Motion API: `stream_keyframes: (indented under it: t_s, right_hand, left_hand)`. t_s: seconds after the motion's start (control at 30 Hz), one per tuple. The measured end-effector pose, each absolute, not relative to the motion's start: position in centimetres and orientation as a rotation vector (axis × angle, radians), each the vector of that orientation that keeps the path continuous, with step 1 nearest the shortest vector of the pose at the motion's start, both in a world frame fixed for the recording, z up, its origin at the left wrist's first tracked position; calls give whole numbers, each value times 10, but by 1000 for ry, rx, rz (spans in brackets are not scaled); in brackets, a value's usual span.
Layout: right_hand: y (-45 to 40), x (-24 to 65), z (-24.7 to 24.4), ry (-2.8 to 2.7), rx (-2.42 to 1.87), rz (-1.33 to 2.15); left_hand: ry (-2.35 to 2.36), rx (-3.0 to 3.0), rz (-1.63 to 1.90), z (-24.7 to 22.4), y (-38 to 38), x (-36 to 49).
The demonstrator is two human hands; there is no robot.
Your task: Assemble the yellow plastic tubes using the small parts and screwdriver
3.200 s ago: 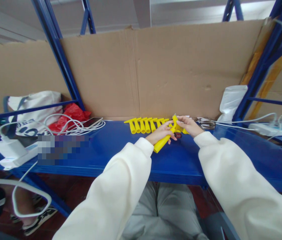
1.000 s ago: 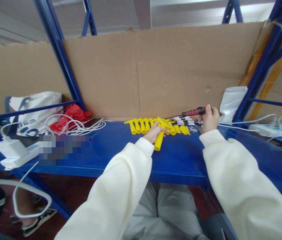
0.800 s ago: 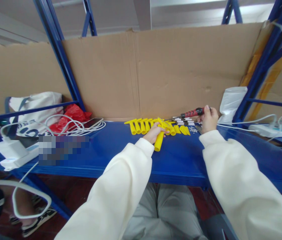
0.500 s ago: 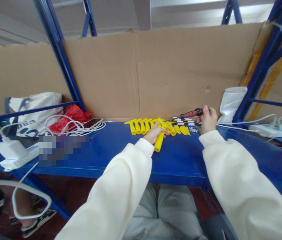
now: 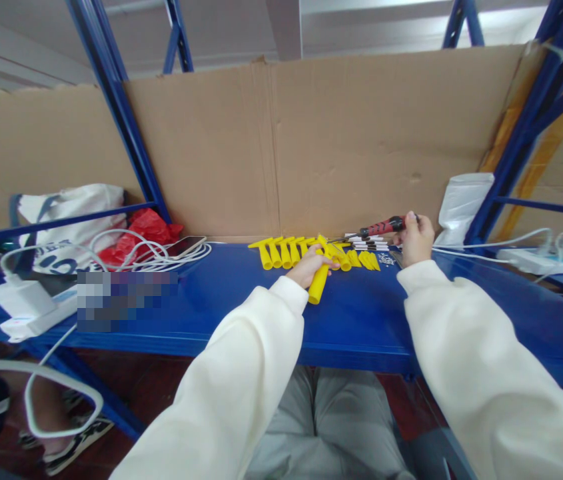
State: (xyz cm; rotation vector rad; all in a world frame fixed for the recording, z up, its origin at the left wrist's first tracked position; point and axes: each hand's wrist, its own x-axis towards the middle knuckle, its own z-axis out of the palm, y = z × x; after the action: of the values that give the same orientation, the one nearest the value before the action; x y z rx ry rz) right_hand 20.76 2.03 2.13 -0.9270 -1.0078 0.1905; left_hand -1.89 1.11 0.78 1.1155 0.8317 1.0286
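Observation:
My left hand [image 5: 307,267] is closed around a yellow T-shaped plastic piece [image 5: 317,287], its hollow tube end tilted toward me. In my right hand [image 5: 415,240] is a screwdriver [image 5: 385,227] with a red and black handle, held level. Its thin shaft points left to the upper part of the yellow piece; whether the tip touches cannot be made out. Behind my left hand lies a row of similar yellow T-shaped pieces [image 5: 276,257]. Small flat yellow parts [image 5: 368,260] and thin white sticks with dark bands [image 5: 374,244] lie below the screwdriver.
The blue shelf [image 5: 241,307] has a cardboard back panel [image 5: 201,147]. On the left are a white bag [image 5: 81,207], a red plastic bag [image 5: 148,227], white cables [image 5: 181,257] and a power strip [image 5: 41,323]. A white pouch [image 5: 464,207] leans at the right. Another person's leg [image 5: 51,417] shows lower left.

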Motion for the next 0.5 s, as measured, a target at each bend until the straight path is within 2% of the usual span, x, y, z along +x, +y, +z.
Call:
stream_keyframes:
  t_s: [0.5]
  right_hand:
    - [9,209,23,-1121,-986,110]
  left_hand:
    - [839,1101,1046,7,12,-20]
